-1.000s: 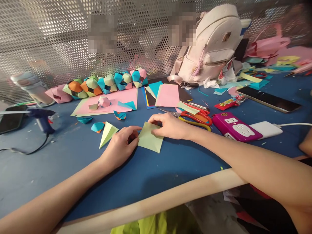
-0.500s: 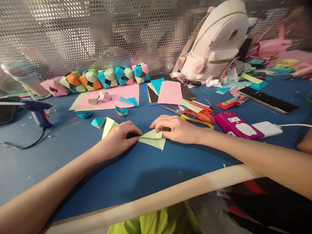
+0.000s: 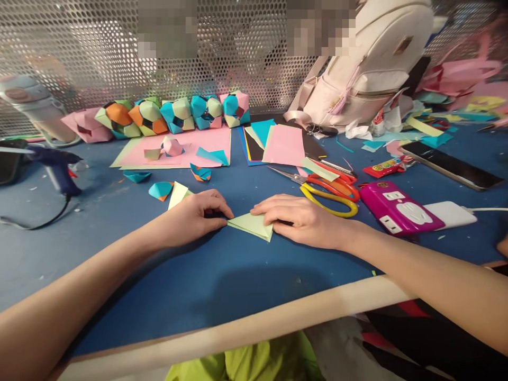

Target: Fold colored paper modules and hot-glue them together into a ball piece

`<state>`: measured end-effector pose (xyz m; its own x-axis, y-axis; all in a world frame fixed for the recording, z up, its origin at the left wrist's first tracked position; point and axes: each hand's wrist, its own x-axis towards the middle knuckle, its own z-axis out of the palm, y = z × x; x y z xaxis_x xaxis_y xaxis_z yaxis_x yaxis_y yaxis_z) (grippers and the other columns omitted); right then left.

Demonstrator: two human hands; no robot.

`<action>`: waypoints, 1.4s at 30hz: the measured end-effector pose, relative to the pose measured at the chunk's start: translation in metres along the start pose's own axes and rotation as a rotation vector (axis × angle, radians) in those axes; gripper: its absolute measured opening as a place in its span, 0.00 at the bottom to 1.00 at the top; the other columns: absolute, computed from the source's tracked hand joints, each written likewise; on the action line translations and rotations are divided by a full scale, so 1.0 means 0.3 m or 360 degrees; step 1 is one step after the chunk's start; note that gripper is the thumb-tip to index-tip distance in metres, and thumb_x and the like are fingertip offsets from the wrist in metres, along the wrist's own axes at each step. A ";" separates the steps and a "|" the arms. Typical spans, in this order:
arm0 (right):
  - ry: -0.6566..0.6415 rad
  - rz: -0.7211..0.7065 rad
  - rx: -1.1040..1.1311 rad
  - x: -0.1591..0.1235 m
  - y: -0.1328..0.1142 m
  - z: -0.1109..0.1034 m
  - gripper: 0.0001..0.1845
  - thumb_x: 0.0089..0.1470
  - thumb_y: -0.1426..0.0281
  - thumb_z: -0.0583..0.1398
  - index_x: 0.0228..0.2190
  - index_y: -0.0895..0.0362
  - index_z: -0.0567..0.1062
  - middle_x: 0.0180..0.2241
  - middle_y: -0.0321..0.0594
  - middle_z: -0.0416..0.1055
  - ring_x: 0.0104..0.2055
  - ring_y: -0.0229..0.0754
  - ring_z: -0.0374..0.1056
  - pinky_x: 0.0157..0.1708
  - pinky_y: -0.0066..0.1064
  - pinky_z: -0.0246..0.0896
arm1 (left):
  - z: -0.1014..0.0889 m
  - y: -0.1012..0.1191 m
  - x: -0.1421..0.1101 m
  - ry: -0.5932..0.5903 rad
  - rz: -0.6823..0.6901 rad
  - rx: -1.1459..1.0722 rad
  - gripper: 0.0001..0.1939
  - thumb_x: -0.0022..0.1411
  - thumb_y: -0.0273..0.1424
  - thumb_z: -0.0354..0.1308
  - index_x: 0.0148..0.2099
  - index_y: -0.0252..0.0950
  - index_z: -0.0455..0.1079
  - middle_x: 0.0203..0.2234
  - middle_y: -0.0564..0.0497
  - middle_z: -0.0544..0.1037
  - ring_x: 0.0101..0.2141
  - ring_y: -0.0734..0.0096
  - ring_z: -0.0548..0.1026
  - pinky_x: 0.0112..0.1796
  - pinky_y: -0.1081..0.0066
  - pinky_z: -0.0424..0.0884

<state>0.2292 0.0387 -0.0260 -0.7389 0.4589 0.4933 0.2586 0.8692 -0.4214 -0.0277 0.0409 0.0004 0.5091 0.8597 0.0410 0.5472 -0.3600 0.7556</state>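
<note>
A light green paper, folded into a flat triangle, lies on the blue table. My left hand pinches its left tip with fingers pressed together. My right hand lies flat on the paper's right part and presses it down. A second pale green folded piece sits just behind my left hand.
Behind are a row of folded paper balls, pink sheets, small folded units, coloured sheets, orange and yellow scissors, a magenta power strip, a phone, a backpack and a blue glue gun. Mesh wall behind.
The green square has been folded over into a flat triangle. My right hand came down from the paper's top corner to press flat on it. The view shifted slightly.
</note>
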 end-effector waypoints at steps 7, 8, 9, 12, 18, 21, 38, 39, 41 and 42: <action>0.0098 -0.0269 -0.0138 -0.011 0.019 -0.001 0.10 0.55 0.81 0.56 0.32 0.58 0.75 0.41 0.45 0.79 0.48 0.45 0.73 0.49 0.43 0.69 | -0.016 0.010 -0.005 -0.0145 0.0005 0.0176 0.10 0.56 0.35 0.57 0.36 0.39 0.78 0.35 0.50 0.73 0.36 0.67 0.73 0.41 0.68 0.68; 0.0101 -0.0288 -0.0149 -0.011 0.020 -0.001 0.09 0.55 0.81 0.56 0.31 0.58 0.75 0.40 0.45 0.79 0.48 0.45 0.73 0.49 0.43 0.69 | -0.017 0.012 -0.005 -0.0159 0.0003 0.0196 0.10 0.57 0.35 0.56 0.36 0.39 0.77 0.36 0.50 0.73 0.37 0.68 0.72 0.41 0.68 0.68; 0.0094 -0.0297 -0.0161 -0.010 0.021 -0.002 0.09 0.56 0.81 0.56 0.31 0.58 0.75 0.41 0.46 0.79 0.48 0.46 0.73 0.49 0.43 0.68 | -0.018 0.013 -0.006 -0.0169 0.0003 0.0208 0.10 0.57 0.35 0.56 0.37 0.39 0.77 0.36 0.50 0.73 0.37 0.68 0.72 0.41 0.68 0.68; 0.0067 -0.0307 -0.0205 -0.009 0.020 -0.006 0.09 0.57 0.79 0.56 0.32 0.58 0.75 0.41 0.45 0.79 0.48 0.45 0.73 0.49 0.44 0.67 | -0.019 0.014 -0.005 -0.0186 -0.0001 0.0219 0.11 0.58 0.36 0.56 0.37 0.39 0.77 0.36 0.50 0.72 0.37 0.68 0.72 0.42 0.68 0.68; 0.0001 -0.0298 -0.0275 -0.007 0.018 -0.016 0.10 0.58 0.78 0.55 0.32 0.57 0.76 0.42 0.44 0.79 0.47 0.44 0.73 0.50 0.42 0.66 | -0.020 0.010 -0.005 -0.0179 0.0014 0.0238 0.10 0.58 0.35 0.56 0.38 0.39 0.77 0.36 0.50 0.72 0.38 0.67 0.73 0.42 0.67 0.68; -0.0015 -0.0312 -0.0299 -0.006 0.018 -0.018 0.10 0.58 0.77 0.55 0.33 0.58 0.76 0.42 0.44 0.79 0.47 0.44 0.73 0.50 0.42 0.65 | -0.021 0.008 -0.005 -0.0187 0.0016 0.0243 0.10 0.58 0.35 0.55 0.38 0.39 0.77 0.36 0.50 0.72 0.38 0.67 0.73 0.42 0.68 0.68; -0.0109 -0.0349 -0.0426 -0.005 0.012 -0.036 0.11 0.58 0.77 0.54 0.31 0.58 0.77 0.45 0.44 0.78 0.48 0.45 0.72 0.51 0.42 0.62 | -0.020 0.016 -0.002 -0.0197 -0.0024 0.0287 0.11 0.58 0.36 0.55 0.37 0.40 0.77 0.36 0.49 0.73 0.37 0.66 0.73 0.41 0.68 0.69; -0.0111 -0.0353 -0.0429 -0.005 0.013 -0.036 0.11 0.58 0.77 0.54 0.31 0.58 0.77 0.45 0.44 0.78 0.48 0.45 0.72 0.51 0.42 0.62 | -0.020 0.018 -0.002 -0.0194 -0.0027 0.0293 0.11 0.58 0.37 0.55 0.37 0.39 0.77 0.36 0.49 0.73 0.37 0.66 0.73 0.41 0.68 0.69; -0.0116 -0.0361 -0.0435 -0.005 0.013 -0.037 0.11 0.58 0.77 0.54 0.31 0.58 0.77 0.45 0.43 0.78 0.48 0.45 0.72 0.51 0.42 0.62 | -0.020 0.019 -0.002 -0.0193 -0.0028 0.0301 0.11 0.58 0.37 0.55 0.37 0.40 0.77 0.36 0.49 0.73 0.37 0.66 0.73 0.41 0.68 0.69; -0.0118 -0.0363 -0.0437 -0.005 0.012 -0.038 0.11 0.58 0.77 0.54 0.31 0.58 0.77 0.45 0.43 0.78 0.48 0.45 0.72 0.51 0.42 0.62 | -0.020 0.019 -0.002 -0.0195 -0.0027 0.0304 0.12 0.58 0.38 0.55 0.37 0.40 0.77 0.36 0.49 0.73 0.37 0.66 0.73 0.41 0.68 0.69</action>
<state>0.2383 0.0432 -0.0198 -0.8372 0.2417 0.4905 0.2320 0.9693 -0.0817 -0.0289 0.0406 0.0086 0.5693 0.8200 -0.0596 0.6663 -0.4177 0.6177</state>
